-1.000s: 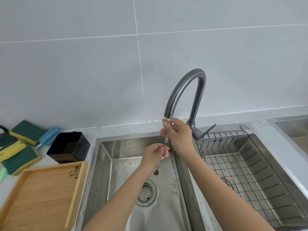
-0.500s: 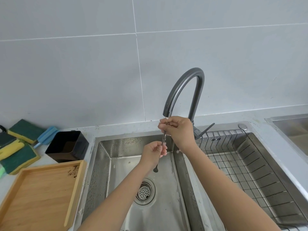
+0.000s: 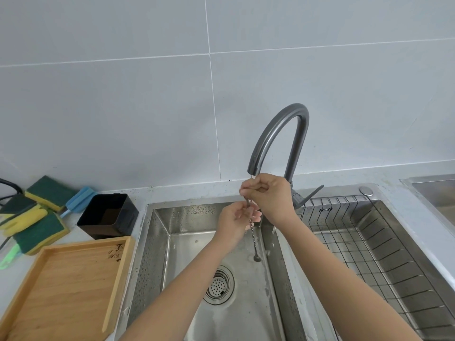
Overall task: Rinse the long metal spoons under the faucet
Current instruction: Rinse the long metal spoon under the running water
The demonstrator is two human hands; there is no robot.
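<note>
A long thin metal spoon (image 3: 253, 238) with a twisted stem hangs upright under the spout of the grey arched faucet (image 3: 283, 134), its small bowl pointing down over the sink. My right hand (image 3: 268, 195) pinches the top of the stem just below the spout. Lower on the stem, my left hand (image 3: 237, 217) has its fingers closed around the middle. The part of the stem between and inside the hands is hidden. Water flow is too faint to tell.
The steel sink (image 3: 157, 254) has a round drain strainer (image 3: 218, 284) below the hands. A wire drying rack (image 3: 384, 247) fills the right basin. On the left counter stand a black box (image 3: 108, 215), a wooden tray (image 3: 66, 286) and green-yellow sponges (image 3: 37, 217).
Both hands and the spoon stay under the spout; the spoon's bowl hangs a little lower and further right of my left hand than before.
</note>
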